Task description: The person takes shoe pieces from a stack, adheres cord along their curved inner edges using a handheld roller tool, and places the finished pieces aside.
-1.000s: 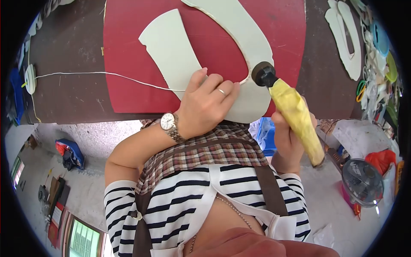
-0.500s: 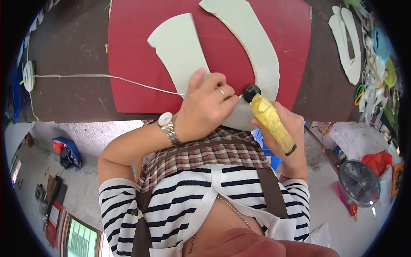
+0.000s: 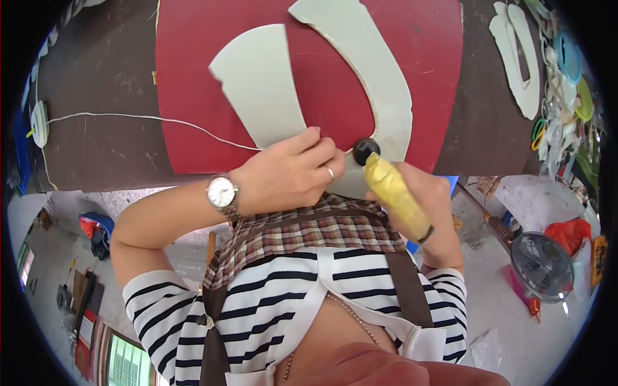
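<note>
A long curved off-white piece (image 3: 389,83) lies on a red board (image 3: 187,71), its near end close to my body. Beside it on the left rests a wedge-shaped off-white piece (image 3: 257,77). My left hand (image 3: 290,170) covers that piece's lower end, fingers pinched on a thin white cord (image 3: 167,119) that runs from a small roll (image 3: 40,123). The fingertips are partly hidden. My right hand (image 3: 425,196) is wrapped round the yellow-covered handle of a hammer (image 3: 393,186). Its round black head is just right of my left fingers, over the curved piece's edge.
The brown tabletop (image 3: 96,64) extends on both sides of the board. At the upper right lie narrow white pieces (image 3: 518,61). Scissors (image 3: 539,135) and hanging scraps (image 3: 563,109) are at the right edge. A fan (image 3: 541,267) stands below right.
The hammer head has moved left and down, closer to my body. My left hand has shifted left and slightly down with the cord. The curved piece's edge has turned slightly.
</note>
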{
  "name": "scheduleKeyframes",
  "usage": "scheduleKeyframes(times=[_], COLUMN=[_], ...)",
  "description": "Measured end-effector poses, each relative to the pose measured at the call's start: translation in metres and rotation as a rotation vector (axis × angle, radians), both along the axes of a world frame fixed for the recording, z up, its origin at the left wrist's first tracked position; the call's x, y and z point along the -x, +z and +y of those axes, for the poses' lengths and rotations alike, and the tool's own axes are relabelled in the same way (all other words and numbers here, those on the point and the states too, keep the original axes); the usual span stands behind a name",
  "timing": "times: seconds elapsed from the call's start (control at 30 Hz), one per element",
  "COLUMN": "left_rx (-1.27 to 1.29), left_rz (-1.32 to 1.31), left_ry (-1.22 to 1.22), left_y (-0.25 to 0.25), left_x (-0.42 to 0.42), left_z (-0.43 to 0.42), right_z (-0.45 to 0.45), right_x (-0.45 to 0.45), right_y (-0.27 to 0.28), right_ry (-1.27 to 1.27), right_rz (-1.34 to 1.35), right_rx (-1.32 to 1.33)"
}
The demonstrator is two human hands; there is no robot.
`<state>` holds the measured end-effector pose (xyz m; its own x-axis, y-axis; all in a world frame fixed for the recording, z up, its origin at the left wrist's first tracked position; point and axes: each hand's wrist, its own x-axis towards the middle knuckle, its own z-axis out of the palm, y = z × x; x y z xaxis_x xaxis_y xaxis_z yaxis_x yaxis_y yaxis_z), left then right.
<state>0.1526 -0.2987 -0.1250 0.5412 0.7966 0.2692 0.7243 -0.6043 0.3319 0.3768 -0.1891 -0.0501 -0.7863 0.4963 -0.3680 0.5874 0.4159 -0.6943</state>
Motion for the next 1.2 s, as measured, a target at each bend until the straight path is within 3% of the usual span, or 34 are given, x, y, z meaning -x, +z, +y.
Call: scheduleKeyframes(times=[0.03,0.1,0.17,0.3,0.43,0.5,0.53,0.57,0.6,0.63,0.67,0.73,0.8,0.87,0.93,1.07,1.1,1.17,1.2], left_rx=[0.006,0.031,0.021,-0.077,-0.085,-0.085,-0.079,-0.042,-0.013,0.009,0.022,0.044,0.090,0.198,0.303,0.048,0.089,0.262,0.347], left_rz=[0.019,-0.033,-0.102,-0.058,-0.151,-0.179,-0.202,-0.159,-0.104,-0.049,-0.064,-0.106,-0.171,-0.199,-0.265,0.154,0.211,-0.050,-0.182], left_ry=[-0.041,-0.084,-0.164,-0.344,-0.408,-0.419,-0.423,-0.444,-0.472,-0.502,-0.397,-0.195,0.147,0.306,0.320,0.213,0.171,0.165,0.157], left_y=[0.001,-0.001,-0.004,-0.008,-0.019,-0.022,-0.022,-0.019,-0.012,-0.007,-0.006,-0.009,-0.009,-0.007,-0.003,0.005,0.010,0.011,0.007], left_x=[0.003,0.008,0.020,0.037,0.047,0.049,0.047,0.046,0.051,0.052,0.047,0.022,-0.021,-0.034,-0.029,-0.035,-0.035,-0.021,-0.013], left_z=[0.001,0.004,0.011,0.028,0.037,0.042,0.042,0.041,0.043,0.046,0.049,0.060,0.092,0.114,0.116,0.094,0.095,0.104,0.110], right_z=[-0.003,-0.005,-0.009,-0.008,0.001,0.000,0.000,0.000,-0.001,0.008,0.020,0.036,0.062,0.088,0.099,0.106,0.100,0.088,0.091], right_x=[0.003,0.000,0.007,0.006,0.009,0.008,0.009,0.010,0.018,0.015,0.009,-0.004,-0.005,0.000,-0.007,-0.003,0.004,0.005,-0.002], right_y=[0.000,0.001,0.001,0.002,-0.005,-0.004,-0.005,-0.006,-0.010,-0.010,-0.010,-0.020,-0.010,-0.012,-0.017,-0.013,-0.009,-0.005,-0.014], right_ry=[-0.102,-0.035,0.189,-0.092,0.172,-0.020,0.023,0.065,0.282,0.219,0.163,-0.292,-0.508,-0.366,-0.295,-0.292,-0.335,-0.342,-0.154], right_rz=[0.078,0.051,-0.136,0.134,0.048,0.147,0.142,0.137,-0.020,0.066,0.153,0.375,0.334,0.123,0.152,0.272,0.346,0.436,0.520], right_rx=[-0.011,0.069,-0.097,-0.086,-0.052,0.028,0.028,0.028,-0.110,-0.028,0.049,0.198,-0.037,-0.230,-0.266,-0.221,-0.237,-0.270,-0.388])
